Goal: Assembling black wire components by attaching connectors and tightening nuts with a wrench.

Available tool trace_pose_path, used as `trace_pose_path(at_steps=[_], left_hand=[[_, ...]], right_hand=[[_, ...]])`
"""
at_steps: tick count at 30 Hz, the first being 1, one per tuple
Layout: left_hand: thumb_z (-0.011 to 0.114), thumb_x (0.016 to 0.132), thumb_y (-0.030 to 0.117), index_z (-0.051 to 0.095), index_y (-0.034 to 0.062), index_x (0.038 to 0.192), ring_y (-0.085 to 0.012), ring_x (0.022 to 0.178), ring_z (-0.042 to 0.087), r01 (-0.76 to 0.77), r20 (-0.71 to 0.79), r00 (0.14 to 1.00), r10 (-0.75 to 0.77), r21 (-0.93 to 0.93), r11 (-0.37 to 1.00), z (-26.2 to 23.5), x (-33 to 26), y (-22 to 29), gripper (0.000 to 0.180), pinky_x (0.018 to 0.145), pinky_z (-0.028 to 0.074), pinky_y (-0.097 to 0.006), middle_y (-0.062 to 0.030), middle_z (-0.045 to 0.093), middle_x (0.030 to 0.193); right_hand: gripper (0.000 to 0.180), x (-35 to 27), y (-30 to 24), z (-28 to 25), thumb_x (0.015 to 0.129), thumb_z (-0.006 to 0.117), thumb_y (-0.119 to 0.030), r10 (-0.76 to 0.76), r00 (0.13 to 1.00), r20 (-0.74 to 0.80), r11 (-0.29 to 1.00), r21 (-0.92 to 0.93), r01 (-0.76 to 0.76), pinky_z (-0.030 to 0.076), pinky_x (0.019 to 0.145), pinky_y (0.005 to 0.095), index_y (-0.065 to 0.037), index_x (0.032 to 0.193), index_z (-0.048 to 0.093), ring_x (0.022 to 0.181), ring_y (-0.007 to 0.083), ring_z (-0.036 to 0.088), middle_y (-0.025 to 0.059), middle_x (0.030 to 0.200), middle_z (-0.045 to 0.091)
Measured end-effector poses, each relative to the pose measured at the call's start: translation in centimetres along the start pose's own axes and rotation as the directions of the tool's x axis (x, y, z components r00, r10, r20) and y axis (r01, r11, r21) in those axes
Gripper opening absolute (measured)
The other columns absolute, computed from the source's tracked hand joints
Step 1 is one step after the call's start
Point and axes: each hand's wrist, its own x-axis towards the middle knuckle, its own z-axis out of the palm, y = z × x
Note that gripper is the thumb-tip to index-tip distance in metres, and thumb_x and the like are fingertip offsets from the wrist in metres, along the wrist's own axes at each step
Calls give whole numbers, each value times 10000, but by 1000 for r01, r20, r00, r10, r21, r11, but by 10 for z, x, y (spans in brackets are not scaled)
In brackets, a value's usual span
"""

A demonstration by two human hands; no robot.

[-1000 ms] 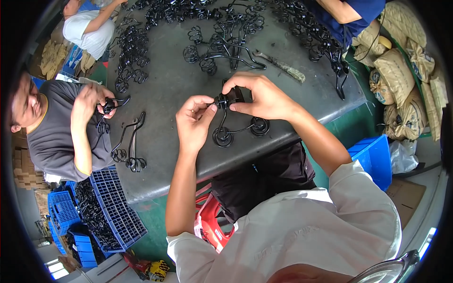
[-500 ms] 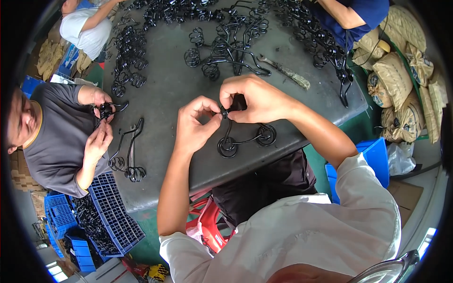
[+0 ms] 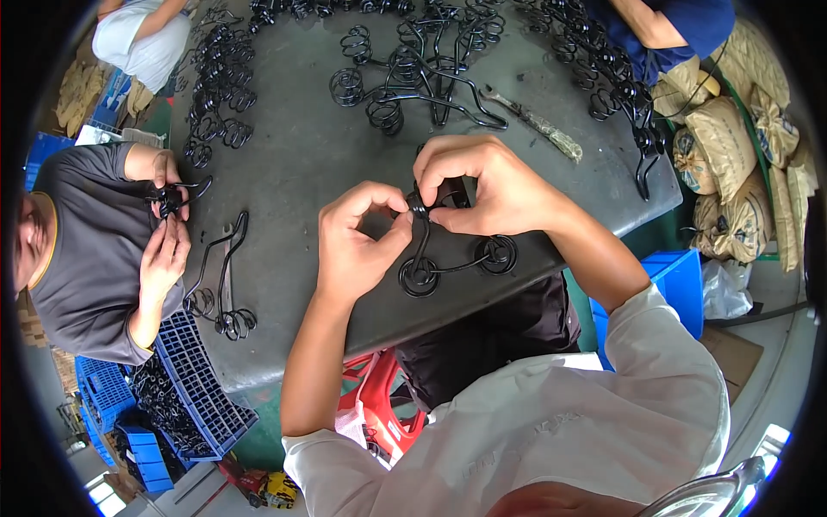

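Black wire frame (image 3: 419, 277) held up by its joint over the table's (image 3: 284, 164) near edge

The frame is in front of the person, its two coils toward the body and its dark joint away from it; whether the coils touch the tabletop cannot be told. The left hand (image 3: 357, 246) brings thumb and forefinger together on the joint's left side, the exact spot pinched being hidden by the fingertips. The right hand (image 3: 491, 185) grips the joint from the right between thumb and bent fingers.

Beyond, a tangle of black coiled frames (image 3: 396, 93) lies on the table, with a spanner (image 3: 538, 127) slanting to its right, the handle wrapped. A loose coiled frame (image 3: 234, 324) lies to the left, a slim metal tool (image 3: 227, 271) beside it. Longer heaps line the left side (image 3: 222, 86) and the right (image 3: 603, 95).

At the left edge a co-worker (image 3: 95, 241) in a dark shirt holds a black part (image 3: 170, 202) in both hands. Below stands a blue crate (image 3: 202, 383); at far right, tan sacks (image 3: 722, 142) are stacked above a blue bin (image 3: 676, 289).
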Motion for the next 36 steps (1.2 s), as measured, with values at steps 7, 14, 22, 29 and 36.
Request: trace_pose_path(at_steps=[7, 14, 22, 29, 36], left_hand=[[681, 808, -175, 631, -16, 935, -127, 926, 642, -16, 51, 999, 18, -35, 999, -3, 1, -1, 209, 843, 538, -275, -64, 666, 968], [691, 822, -164, 630, -12, 979, -119, 924, 640, 8, 40, 999, -7, -22, 1000, -6, 0, 1, 227, 873, 525, -273, -56, 667, 977], [704, 880, -96, 648, -3, 1026, -75, 883, 618, 169, 11, 986, -169, -46, 985, -2, 1, 1, 181, 799, 500, -246, -12, 681, 963], [725, 856, -32, 654, -5, 944, -75, 736, 619, 114, -4, 993, -114, 4, 993, -4, 2, -4, 116, 682, 514, -251, -16, 682, 832], [719, 861, -35, 639, 0, 981, -73, 743, 589, 143, 35, 989, -142, -30, 989, -7, 2, -6, 148, 683, 487, -248, -9, 664, 847]], right_hand=[[168, -1, -1, 2, 678, 746, 50, -70, 997, -41, 997, -25, 69, 510, 680, 372, -25, 788, 644, 779, 269, 663, 76, 878, 652], [190, -1, 5, 5, 692, 756, 43, -193, 978, -73, 975, -123, 183, 510, 692, 387, -38, 813, 634, 801, 290, 658, 71, 905, 656], [184, -1, 6, 3, 708, 749, 45, -164, 985, -52, 984, -85, 159, 517, 736, 395, -36, 831, 638, 840, 302, 658, 79, 919, 667], [175, 1, 6, 4, 706, 752, 48, -154, 986, -62, 986, -68, 149, 522, 735, 389, -25, 821, 641, 837, 304, 663, 87, 910, 674], [182, 0, 5, 1, 729, 787, 49, -106, 993, -42, 994, -24, 105, 515, 742, 365, -43, 828, 665, 824, 253, 655, 71, 914, 685]])
